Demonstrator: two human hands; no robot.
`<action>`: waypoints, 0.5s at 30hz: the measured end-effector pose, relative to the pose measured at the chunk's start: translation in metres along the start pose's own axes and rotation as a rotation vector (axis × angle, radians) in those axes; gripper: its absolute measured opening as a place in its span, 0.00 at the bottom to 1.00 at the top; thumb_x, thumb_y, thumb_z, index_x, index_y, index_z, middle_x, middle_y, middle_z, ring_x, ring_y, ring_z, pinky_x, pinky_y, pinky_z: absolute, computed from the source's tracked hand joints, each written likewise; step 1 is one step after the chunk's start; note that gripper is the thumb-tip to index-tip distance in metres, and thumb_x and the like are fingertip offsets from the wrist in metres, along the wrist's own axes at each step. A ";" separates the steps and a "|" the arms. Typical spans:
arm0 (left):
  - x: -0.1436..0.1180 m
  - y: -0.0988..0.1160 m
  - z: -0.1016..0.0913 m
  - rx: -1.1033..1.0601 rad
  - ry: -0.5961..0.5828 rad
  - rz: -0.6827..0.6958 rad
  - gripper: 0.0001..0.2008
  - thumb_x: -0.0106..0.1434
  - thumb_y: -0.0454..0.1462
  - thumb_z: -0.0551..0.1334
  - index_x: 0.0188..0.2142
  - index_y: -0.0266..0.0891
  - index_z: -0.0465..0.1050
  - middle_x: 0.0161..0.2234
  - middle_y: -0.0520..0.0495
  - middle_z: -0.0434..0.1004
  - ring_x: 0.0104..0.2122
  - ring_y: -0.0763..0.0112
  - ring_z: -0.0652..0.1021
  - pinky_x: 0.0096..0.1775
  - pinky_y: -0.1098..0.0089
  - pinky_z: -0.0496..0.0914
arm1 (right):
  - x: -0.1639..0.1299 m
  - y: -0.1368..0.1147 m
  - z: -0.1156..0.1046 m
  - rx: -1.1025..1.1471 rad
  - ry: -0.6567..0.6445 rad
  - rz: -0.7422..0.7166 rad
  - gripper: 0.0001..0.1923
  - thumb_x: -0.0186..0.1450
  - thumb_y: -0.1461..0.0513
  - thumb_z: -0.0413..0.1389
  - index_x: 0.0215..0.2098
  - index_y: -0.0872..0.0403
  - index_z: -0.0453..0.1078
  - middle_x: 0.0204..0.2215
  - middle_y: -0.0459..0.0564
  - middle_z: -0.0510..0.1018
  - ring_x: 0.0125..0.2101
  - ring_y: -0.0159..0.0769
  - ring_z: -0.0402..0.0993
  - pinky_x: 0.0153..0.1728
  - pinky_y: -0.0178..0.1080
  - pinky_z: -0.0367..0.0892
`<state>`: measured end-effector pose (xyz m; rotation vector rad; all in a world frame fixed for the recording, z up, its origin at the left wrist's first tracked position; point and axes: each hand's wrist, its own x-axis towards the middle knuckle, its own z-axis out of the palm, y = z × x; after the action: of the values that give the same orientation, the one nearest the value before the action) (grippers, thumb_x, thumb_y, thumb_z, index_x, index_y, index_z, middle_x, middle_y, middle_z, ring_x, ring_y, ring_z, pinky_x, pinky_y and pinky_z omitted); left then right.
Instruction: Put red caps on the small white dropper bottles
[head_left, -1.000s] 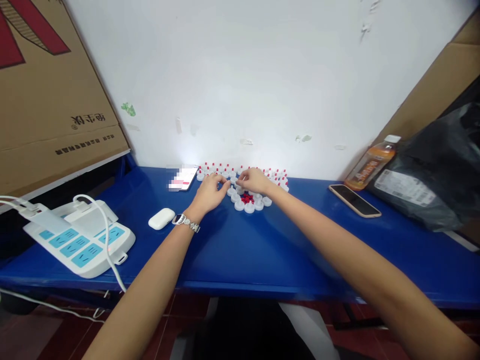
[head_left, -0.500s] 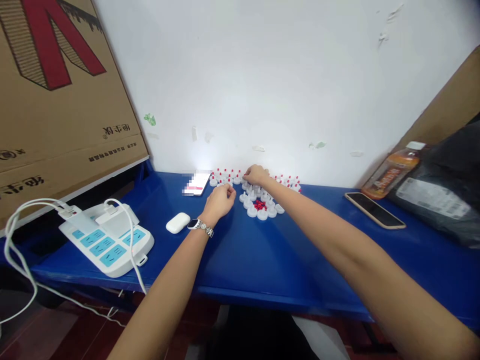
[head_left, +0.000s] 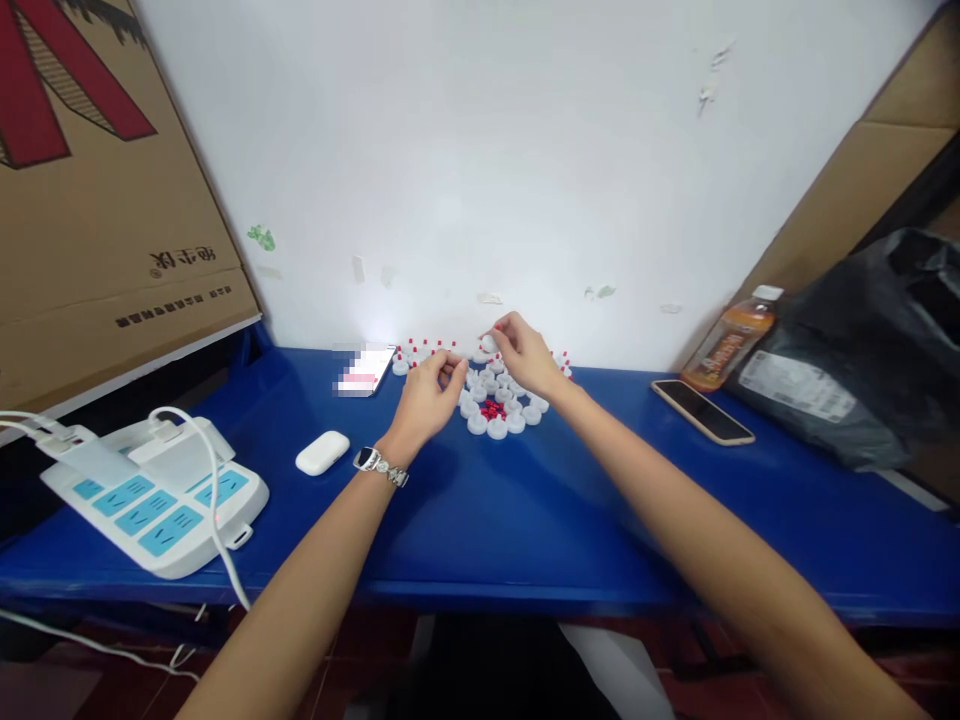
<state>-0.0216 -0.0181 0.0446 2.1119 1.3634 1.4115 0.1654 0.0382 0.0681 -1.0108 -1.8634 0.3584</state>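
My right hand [head_left: 529,358] is raised slightly over the back of the table, pinching a white plastic cap [head_left: 488,344] with a red tip between thumb and fingers. Close by on the left is my left hand [head_left: 429,396], its fingers curled together; anything inside them is too small to make out. Below both hands, a cluster of white nozzle caps [head_left: 497,429] without red tips rings a small pile of red tips [head_left: 493,410]. White caps with red tips [head_left: 401,365] stand along the wall behind the hands, partly hidden by them.
A lit phone [head_left: 367,370] and a white earbud case [head_left: 322,453] lie left of the hands. Farther left is a power strip [head_left: 169,520] with cables. On the right are a dark phone [head_left: 703,411], a drink bottle [head_left: 731,340] and a black bag [head_left: 847,350].
The view has shifted to the right. My right hand has risen from among the caps and now shows a white cap in its fingers. The left hand is nearer to the right one.
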 end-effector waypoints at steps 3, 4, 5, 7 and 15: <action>-0.003 0.011 0.010 -0.043 -0.036 0.026 0.13 0.70 0.45 0.55 0.37 0.40 0.72 0.30 0.51 0.77 0.29 0.72 0.74 0.34 0.71 0.66 | -0.030 -0.004 -0.010 0.085 0.018 0.000 0.10 0.69 0.55 0.53 0.40 0.52 0.69 0.35 0.48 0.77 0.28 0.32 0.71 0.30 0.36 0.64; -0.004 0.012 0.013 -0.049 -0.054 0.029 0.13 0.70 0.45 0.55 0.37 0.40 0.72 0.31 0.50 0.77 0.30 0.72 0.74 0.34 0.71 0.66 | -0.038 -0.003 -0.010 0.070 0.024 -0.019 0.09 0.67 0.56 0.55 0.39 0.53 0.71 0.34 0.48 0.77 0.28 0.32 0.70 0.31 0.36 0.64; -0.005 0.013 0.016 -0.049 -0.075 0.031 0.13 0.70 0.45 0.56 0.38 0.40 0.71 0.31 0.50 0.77 0.30 0.71 0.74 0.34 0.71 0.67 | -0.044 -0.002 -0.010 0.048 0.023 -0.044 0.08 0.66 0.57 0.57 0.38 0.53 0.72 0.34 0.48 0.77 0.28 0.33 0.69 0.32 0.36 0.64; -0.004 0.011 0.021 -0.028 -0.124 0.038 0.13 0.70 0.47 0.56 0.41 0.40 0.70 0.34 0.49 0.77 0.32 0.70 0.75 0.35 0.70 0.67 | -0.052 0.000 -0.009 0.023 0.007 -0.089 0.05 0.64 0.61 0.58 0.37 0.53 0.74 0.33 0.48 0.76 0.28 0.33 0.69 0.33 0.37 0.65; 0.021 0.010 0.028 0.111 -0.357 0.282 0.13 0.75 0.43 0.46 0.36 0.41 0.60 0.32 0.49 0.69 0.31 0.68 0.71 0.35 0.66 0.63 | -0.061 -0.008 -0.012 0.027 0.031 -0.122 0.08 0.63 0.64 0.57 0.41 0.53 0.70 0.36 0.48 0.76 0.29 0.33 0.68 0.35 0.37 0.66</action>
<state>0.0089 0.0013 0.0496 2.5567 1.0595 0.9933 0.1837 -0.0156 0.0426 -0.8754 -1.8773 0.2926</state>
